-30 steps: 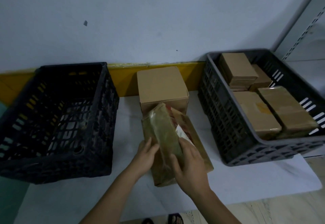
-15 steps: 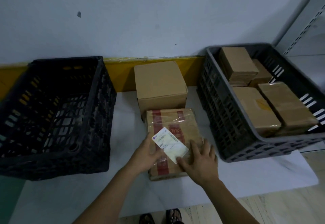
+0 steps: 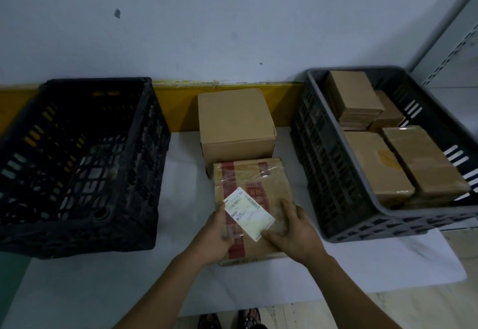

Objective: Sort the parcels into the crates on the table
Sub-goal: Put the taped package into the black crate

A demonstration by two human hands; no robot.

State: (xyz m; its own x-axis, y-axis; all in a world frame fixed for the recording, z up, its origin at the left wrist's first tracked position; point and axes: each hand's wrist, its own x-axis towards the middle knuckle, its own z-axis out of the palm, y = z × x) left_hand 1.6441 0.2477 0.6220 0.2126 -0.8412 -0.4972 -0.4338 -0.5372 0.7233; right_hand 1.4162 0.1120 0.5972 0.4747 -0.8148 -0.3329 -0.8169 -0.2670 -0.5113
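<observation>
Both hands, left hand [image 3: 216, 235] and right hand [image 3: 294, 230], curl fingers onto the taped parcel [image 3: 254, 199] on the table [image 3: 103, 277]. A plain box [image 3: 235, 124] touches its far edge, between the black crate [image 3: 77, 235] left and the parcel-filled grey crate [image 3: 362, 228] right.

Both bare forearms reach up from the bottom edge and converge on the taped parcel [image 3: 254, 204], the landmark here. The left hand [image 3: 216, 234] lies at the parcel's near left edge, its fingers curled around that side and its thumb up against the left edge of the white label [image 3: 248, 213]. The right hand [image 3: 292, 228] rests on the parcel's near right part, fingers bent and spread over the top, thumb pointing left toward the label's near corner.
</observation>
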